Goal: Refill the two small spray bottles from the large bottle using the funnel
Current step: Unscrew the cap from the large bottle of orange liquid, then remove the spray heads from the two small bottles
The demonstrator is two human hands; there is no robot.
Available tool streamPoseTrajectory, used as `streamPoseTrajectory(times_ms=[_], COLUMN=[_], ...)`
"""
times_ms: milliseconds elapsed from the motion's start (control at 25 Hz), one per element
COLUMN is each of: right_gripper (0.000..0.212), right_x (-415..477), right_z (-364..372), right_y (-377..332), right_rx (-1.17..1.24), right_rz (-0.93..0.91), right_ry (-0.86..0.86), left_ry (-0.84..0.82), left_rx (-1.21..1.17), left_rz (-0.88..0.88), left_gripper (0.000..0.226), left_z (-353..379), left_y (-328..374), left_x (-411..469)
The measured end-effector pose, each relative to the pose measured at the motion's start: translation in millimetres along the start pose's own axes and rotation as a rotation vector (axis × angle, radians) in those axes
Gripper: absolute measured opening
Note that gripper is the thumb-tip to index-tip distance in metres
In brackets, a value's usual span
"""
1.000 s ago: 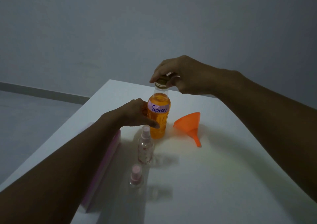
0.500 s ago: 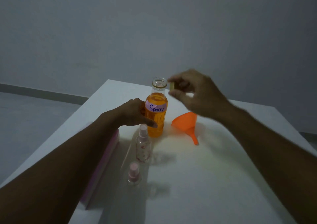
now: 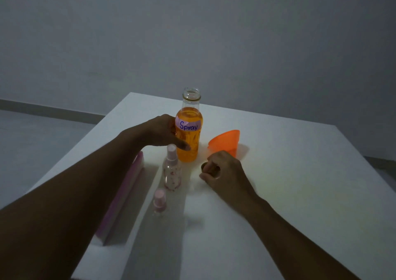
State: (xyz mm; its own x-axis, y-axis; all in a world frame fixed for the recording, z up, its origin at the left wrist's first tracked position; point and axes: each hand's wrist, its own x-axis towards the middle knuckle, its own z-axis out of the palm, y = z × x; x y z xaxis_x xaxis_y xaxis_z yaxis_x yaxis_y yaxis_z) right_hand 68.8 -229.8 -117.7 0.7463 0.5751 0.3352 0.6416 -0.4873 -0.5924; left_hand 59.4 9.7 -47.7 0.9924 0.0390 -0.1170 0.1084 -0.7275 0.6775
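Observation:
The large bottle, full of orange liquid and labelled "Spray", stands upright with its mouth uncovered. My left hand grips its side. My right hand rests low on the table just right of the bottle, fingers closed on the bottle's cap. An orange funnel lies on its side behind my right hand. Two small clear spray bottles with pink tops stand in front of the large one: the taller nearer it, the shorter nearer me.
A long pink box lies along the left side of the white table, partly under my left forearm. The table's left edge drops off to a grey floor. A bare wall is behind.
My right hand took the cap off the large bottle and carried it down to the table beside the bottle. My left hand stayed on the bottle.

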Motion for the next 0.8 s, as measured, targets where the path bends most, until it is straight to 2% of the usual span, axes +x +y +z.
streamPoseTrajectory(times_ms=[120,280,480,560,640,760,800], right_gripper=[0.017,0.022,0.027,0.028,0.029,0.028,0.025], right_x=[-2.0,-13.6,-48.3,-68.1,-85.9,-102.5,-104.9], right_z=[4.7,2.0,-10.8,-23.0,-38.0,-60.2,-64.4], right_y=[0.8,0.1,-1.3,2.4,7.4,9.7,10.4], right_rx=[0.016,0.012,0.006,0.009,0.012,0.048,0.085], right_rz=[0.003,-0.039,-0.031,-0.007,0.026,0.106,0.135], right_ry=[-0.028,0.0,0.025,0.0,-0.01,-0.016,0.002], left_ry=[-0.068,-0.05,-0.134,-0.096,-0.044,0.012,0.043], left_rx=[0.046,0.238,0.304,0.331,0.261,0.203,0.202], left_rz=[-0.048,-0.069,-0.062,-0.039,-0.012,0.021,0.023], left_gripper=[0.079,0.065,0.063,0.058,0.056,0.074,0.072], left_z=[-7.7,-23.8,-10.2,0.0,0.4,-16.3,-22.0], left_y=[-3.5,-11.5,0.3,8.5,20.0,45.6,56.7], left_x=[-7.9,-47.5,-93.2,-101.2,-107.3,-112.0,-113.1])
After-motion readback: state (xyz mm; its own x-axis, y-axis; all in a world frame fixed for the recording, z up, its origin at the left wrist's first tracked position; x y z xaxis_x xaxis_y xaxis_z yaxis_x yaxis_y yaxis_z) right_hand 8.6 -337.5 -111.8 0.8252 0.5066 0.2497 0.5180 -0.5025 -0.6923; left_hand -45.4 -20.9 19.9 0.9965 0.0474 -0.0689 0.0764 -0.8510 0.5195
